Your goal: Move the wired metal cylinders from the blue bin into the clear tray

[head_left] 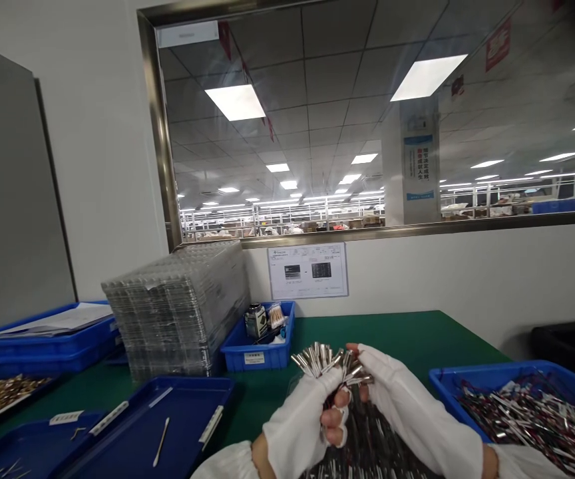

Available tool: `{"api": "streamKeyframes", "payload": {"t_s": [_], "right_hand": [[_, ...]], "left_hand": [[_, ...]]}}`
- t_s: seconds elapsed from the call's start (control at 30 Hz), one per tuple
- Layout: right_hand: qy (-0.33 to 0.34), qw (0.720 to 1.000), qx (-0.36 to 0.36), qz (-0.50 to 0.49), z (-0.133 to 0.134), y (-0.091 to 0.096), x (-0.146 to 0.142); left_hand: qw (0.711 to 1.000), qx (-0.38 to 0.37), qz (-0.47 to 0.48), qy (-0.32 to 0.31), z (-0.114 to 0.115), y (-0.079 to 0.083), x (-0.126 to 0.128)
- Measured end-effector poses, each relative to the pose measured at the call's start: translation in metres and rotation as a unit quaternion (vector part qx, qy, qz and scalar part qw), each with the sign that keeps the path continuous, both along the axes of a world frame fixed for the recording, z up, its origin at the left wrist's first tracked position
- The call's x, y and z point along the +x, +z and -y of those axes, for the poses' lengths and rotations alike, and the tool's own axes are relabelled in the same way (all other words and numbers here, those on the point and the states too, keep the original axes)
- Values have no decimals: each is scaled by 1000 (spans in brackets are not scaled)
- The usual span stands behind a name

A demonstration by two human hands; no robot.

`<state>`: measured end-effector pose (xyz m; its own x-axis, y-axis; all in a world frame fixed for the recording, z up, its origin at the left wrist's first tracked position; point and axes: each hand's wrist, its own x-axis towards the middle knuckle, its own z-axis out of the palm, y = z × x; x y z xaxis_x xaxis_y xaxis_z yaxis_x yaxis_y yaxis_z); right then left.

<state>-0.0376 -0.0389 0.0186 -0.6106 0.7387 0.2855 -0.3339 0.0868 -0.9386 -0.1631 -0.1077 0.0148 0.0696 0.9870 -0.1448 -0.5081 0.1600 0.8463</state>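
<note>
Wide across the view spreads the green tabletop (382, 332), and there, toward its far edge, left of centre, towers a stack of clear trays (188, 306). Over at the right edge sits a blue bin (450, 387), heaped with thin wired parts (532, 409). At the left, a dark-blue tray (188, 399). And front and centre, the left hand (305, 412) is wrapped tight around a bundle of silver cylinders (320, 359)! The right hand (402, 392) has fingertips at the bundle's right side; pinching or merely touching, I can't tell. Smallest, a cotton swab (162, 440) lies in the dark-blue tray.
</note>
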Motion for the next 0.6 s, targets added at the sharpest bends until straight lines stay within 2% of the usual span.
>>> {"api": "streamKeyframes", "payload": {"t_s": [0.13, 0.3, 0.47, 0.6], "right_hand": [[55, 997, -53, -22, -4, -3, -5], [46, 998, -31, -22, -17, -17, -16], [27, 999, 40, 18, -16, -15, -15], [26, 998, 48, 38, -14, -14, -15]], "left_hand": [[995, 19, -50, 83, -6, -7, 1], [975, 30, -126, 178, -8, -9, 15], [968, 56, -184, 160, -9, -14, 18], [964, 50, -207, 159, -15, -26, 11]]}}
